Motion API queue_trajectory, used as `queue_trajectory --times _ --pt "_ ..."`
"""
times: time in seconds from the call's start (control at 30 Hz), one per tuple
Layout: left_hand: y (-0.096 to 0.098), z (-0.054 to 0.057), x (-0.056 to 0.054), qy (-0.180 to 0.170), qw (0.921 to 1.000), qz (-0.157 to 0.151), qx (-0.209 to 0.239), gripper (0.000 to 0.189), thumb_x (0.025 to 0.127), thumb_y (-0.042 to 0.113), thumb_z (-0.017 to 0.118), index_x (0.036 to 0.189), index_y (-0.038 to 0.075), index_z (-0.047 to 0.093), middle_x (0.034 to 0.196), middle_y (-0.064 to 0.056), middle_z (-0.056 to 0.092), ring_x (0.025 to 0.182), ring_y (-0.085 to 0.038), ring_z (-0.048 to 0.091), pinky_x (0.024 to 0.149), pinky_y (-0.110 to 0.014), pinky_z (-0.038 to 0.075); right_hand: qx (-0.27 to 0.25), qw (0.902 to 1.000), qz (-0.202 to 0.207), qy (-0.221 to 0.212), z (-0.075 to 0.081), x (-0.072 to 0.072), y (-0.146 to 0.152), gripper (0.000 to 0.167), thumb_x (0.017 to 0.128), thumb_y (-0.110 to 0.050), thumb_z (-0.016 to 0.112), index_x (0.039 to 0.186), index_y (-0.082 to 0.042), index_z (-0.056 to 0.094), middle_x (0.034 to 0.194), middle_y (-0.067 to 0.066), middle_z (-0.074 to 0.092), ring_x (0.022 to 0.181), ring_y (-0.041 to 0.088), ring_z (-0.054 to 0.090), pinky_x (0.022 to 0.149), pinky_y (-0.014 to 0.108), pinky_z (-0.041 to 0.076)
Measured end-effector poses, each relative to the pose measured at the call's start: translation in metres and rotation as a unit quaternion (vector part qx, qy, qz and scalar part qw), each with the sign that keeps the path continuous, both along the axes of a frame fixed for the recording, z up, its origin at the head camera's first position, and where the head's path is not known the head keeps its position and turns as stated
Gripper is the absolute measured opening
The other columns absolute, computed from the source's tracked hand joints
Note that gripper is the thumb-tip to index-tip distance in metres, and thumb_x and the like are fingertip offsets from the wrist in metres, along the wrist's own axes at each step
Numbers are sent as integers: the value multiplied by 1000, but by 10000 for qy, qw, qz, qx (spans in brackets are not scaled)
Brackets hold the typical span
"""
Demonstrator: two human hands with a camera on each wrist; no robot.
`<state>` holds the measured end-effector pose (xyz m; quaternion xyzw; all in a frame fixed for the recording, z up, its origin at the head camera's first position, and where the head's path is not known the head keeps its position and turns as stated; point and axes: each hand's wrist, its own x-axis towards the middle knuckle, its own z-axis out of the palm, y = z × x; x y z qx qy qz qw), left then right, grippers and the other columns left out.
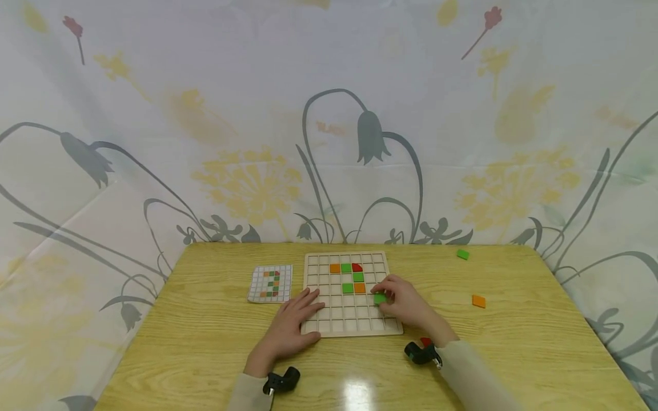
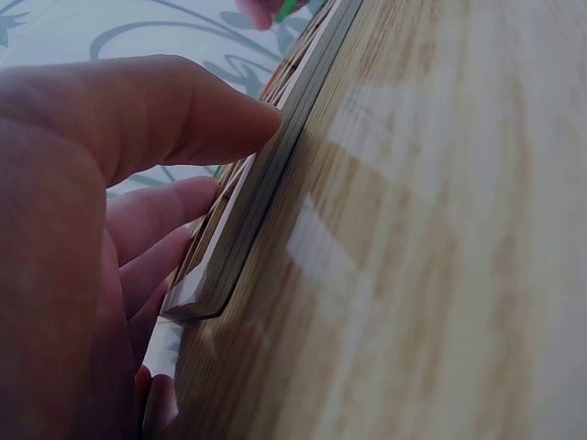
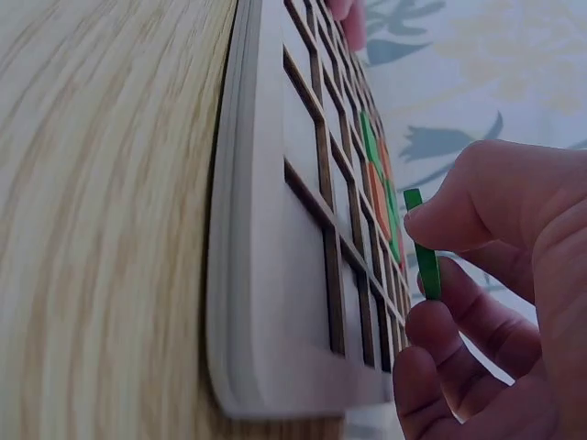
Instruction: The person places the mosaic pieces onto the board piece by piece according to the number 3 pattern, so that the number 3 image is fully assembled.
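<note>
A square wooden grid board (image 1: 336, 326) lies on the table, with orange, green and red tiles set in several of its upper and middle cells. My right hand (image 1: 406, 302) pinches a green tile (image 3: 427, 261) between thumb and fingers, held just above the board's right side. In the right wrist view that tile is seen edge-on, apart from the grid. My left hand (image 1: 294, 326) rests on the board's lower left corner, fingers spread over the cells and thumb (image 2: 229, 124) against the front edge. Left of the board lies a pattern card (image 1: 257, 285) printed with a grid of coloured squares.
On the table's right side lie a loose green tile (image 1: 463, 254) at the back and an orange tile (image 1: 479, 301) nearer. A red tile (image 1: 425, 341) is partly hidden by the right wrist's camera. A patterned cloth (image 1: 334, 188) hangs behind the table.
</note>
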<state>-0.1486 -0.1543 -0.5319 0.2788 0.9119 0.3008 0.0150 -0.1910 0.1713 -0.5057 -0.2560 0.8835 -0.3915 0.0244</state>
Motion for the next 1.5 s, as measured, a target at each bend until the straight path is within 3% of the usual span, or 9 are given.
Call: queue_trajectory --times 0.4,0.8,1.2,1.5 --pt "1 2 0 18 10000 -24 16 61 86 34 64 143 17 56 160 -2 33 150 -25 20 113 -62 20 -175 9995 150 192 -4 -6 -22 17 81 -2 71 96 -12 72 93 -5 58 78 11 51 70 29 47" --pt "1 4 2 -84 10000 -17 9 60 86 34 64 144 16 55 161 -2 32 150 -25 19 113 -62 19 -486 9988 -43 -57 -22 -7 -29 16 83 -4 73 91 -19 74 97 -7 61 86 12 54 78 30 47" --pt "-1 5 2 3 10000 -61 3 61 86 35 64 144 16 55 161 -2 32 150 -25 19 113 -62 20 -725 9973 -94 -99 -18 -6 -25 18 83 -7 74 97 -19 75 101 -6 64 89 15 57 80 31 48" --pt "0 5 2 -62 10000 5 -38 61 86 35 64 143 17 56 160 0 33 150 -24 19 114 -60 20 -760 9960 -64 -456 -13 -6 -21 15 84 -6 72 95 -16 75 102 -3 64 87 16 55 78 30 47"
